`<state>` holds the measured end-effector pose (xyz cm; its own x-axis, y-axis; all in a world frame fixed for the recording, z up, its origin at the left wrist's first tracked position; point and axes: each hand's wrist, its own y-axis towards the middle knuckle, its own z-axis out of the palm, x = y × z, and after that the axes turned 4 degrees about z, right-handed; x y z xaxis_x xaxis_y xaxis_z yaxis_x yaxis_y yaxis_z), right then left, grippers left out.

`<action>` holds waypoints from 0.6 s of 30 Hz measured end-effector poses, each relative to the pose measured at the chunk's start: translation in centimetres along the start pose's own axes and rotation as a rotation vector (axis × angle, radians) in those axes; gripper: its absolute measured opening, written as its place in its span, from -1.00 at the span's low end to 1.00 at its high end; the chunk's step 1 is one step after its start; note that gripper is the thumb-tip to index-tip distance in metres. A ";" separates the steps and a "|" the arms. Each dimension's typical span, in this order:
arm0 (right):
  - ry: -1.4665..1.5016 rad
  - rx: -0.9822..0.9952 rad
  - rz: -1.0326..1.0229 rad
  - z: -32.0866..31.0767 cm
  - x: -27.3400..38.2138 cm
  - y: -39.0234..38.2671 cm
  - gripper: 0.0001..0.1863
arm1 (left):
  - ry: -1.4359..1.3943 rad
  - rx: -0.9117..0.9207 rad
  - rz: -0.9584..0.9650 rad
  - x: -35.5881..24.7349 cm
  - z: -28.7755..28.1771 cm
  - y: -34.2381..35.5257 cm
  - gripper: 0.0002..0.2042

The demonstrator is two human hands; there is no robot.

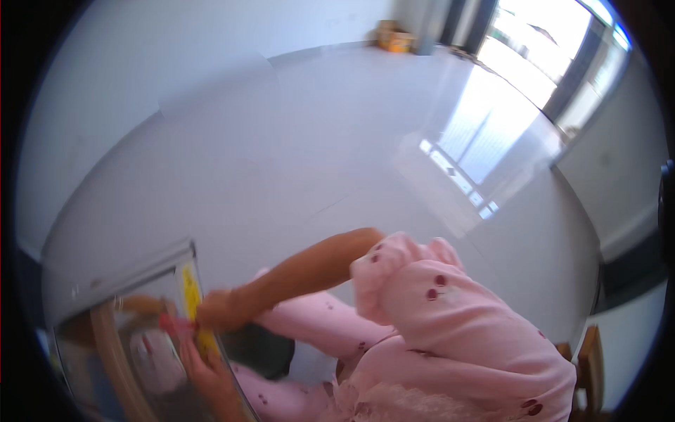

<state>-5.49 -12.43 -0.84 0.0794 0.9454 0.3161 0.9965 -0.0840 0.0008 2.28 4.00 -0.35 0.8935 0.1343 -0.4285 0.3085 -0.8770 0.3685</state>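
A glossy, mirror-like panel point(151, 292) with a dark frame stands tilted at the lower left, reflecting pink clothing and a wooden post. Along its right side runs a yellow strip point(190, 290). My right hand point(219, 309) reaches across from the right and is closed at this strip. A small pinkish-red thing point(176, 324) shows beside its fingers; its kind is too blurred to tell. Just below, my left hand point(204, 369) lies against the panel, its fingers stretched up toward the red thing.
My pink-clad legs point(320, 322) flank a dark round object point(264, 352). Pale glossy floor tiles point(330, 155) stretch ahead to a bright doorway point(538, 49). An orange-yellow box point(395, 39) stands by the far wall. Part of a wooden chair point(590, 366) shows at the lower right.
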 end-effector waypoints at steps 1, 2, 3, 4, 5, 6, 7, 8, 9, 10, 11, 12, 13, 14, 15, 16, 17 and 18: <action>0.372 -0.233 0.078 0.8 -1.0 0.2 -0.85 | 0.006 -0.002 0.015 0.0 0.2 -0.1 -0.58; 0.056 -0.058 0.101 -0.3 -0.9 0.5 -0.85 | 0.020 -0.001 0.015 0.6 0.3 0.0 -0.58; 0.012 -0.031 0.107 -0.8 -0.4 -0.4 -0.87 | -0.011 0.003 -0.001 0.7 0.5 0.1 -0.59; -0.192 0.029 0.034 -1.1 -0.5 -2.1 -0.86 | -0.024 -0.002 0.036 -0.5 0.9 1.0 -0.61; -0.183 0.026 -0.074 -1.6 0.0 -2.7 -0.84 | -0.070 -0.047 0.033 -0.6 0.9 1.3 -0.62; 0.029 0.108 0.064 -2.0 1.0 -3.4 -0.82 | -0.059 -0.066 0.044 -0.4 0.7 1.2 -0.62; 0.116 0.165 0.133 -3.2 1.5 -4.2 -0.82 | -0.099 -0.059 0.043 -1.0 0.7 1.4 -0.62; 0.179 0.213 0.201 -4.3 1.6 -4.1 -0.82 | -0.135 -0.073 0.057 -1.2 -0.1 1.7 -0.63; 0.050 0.145 -0.001 -3.3 0.2 -4.0 -0.81 | -0.112 -0.089 0.013 -1.1 -0.2 1.7 -0.63; -0.074 0.066 -0.196 -2.1 -1.1 -3.7 -0.80 | -0.121 -0.097 0.069 -0.6 -0.1 1.5 -0.63; -0.087 0.089 -0.077 -2.7 -1.2 -3.5 -0.85 | -0.136 -0.104 0.130 -0.3 -0.1 1.1 -0.63; -0.105 0.110 0.049 -3.5 -1.4 -3.5 -0.86 | -0.127 -0.114 0.104 -0.2 -0.1 0.8 -0.63; 0.045 0.051 0.162 -4.1 -1.8 -3.7 -0.89 | -0.123 -0.063 0.141 -0.3 -0.1 0.6 -0.62; 0.190 -0.012 0.286 -4.7 -2.6 -4.0 -0.89 | -0.126 -0.013 0.191 -0.6 0.2 0.7 -0.61; 0.197 -0.038 0.354 -5.1 -3.3 -4.1 -0.85 | -0.071 0.035 0.221 -0.9 0.2 0.6 -0.58; 0.204 -0.066 0.424 -5.5 -3.9 -4.0 -0.79 | -0.072 0.029 0.215 -1.1 0.3 0.5 -0.58; 0.334 -0.125 0.530 -5.3 -4.6 -3.9 -0.66 | -0.069 0.061 0.213 -1.2 0.4 0.4 -0.57; 0.331 -0.122 0.531 -5.2 -5.2 -3.8 -0.66 | -0.066 0.094 0.211 -1.3 0.4 0.4 -0.56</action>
<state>-9.80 -18.70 2.44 0.5291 0.6194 0.5800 0.8120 -0.5680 -0.1342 1.09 3.26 0.03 0.9109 -0.0842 -0.4040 0.0825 -0.9220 0.3783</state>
